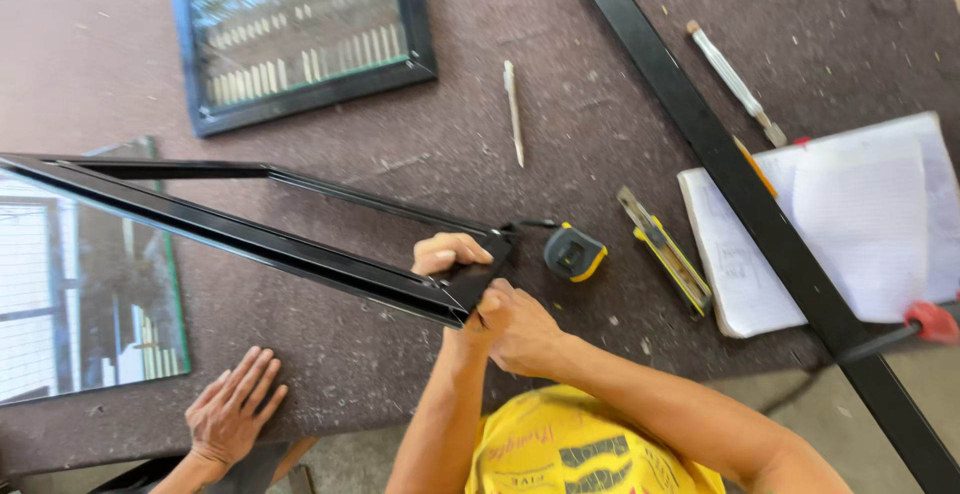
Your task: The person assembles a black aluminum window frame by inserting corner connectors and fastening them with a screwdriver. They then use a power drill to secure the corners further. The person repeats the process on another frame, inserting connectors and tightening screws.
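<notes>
While a black metal frame stretches toward the counter's left edge, both hands, left hand and right hand, grip its near corner close to the counter's front edge.

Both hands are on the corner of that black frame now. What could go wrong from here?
1. The left hand and right hand both grip the black frame at its corner joint; fingers could be pinched if the joint shifts.
2. The frame's far end lies over the glass pane at the left; a slip might knock or crack it.
3. A co-worker's hand rests flat on the table beside the frame, possibly in its path.
</notes>
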